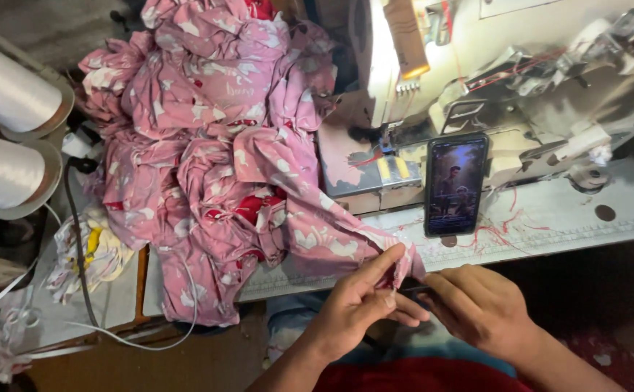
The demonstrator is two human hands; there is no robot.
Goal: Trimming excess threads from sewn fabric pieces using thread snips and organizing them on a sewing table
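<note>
Person's body, head cam: 2 bare hands, left hand (357, 305) and right hand (476, 305), no gloves, rings or watch were visible. Both forearms were bare, no sleeves reached into view. Lower edge showed a red garment (411, 377) over the lap or torso, with a light blue garment (295, 319) above it, probably trousers.
</note>
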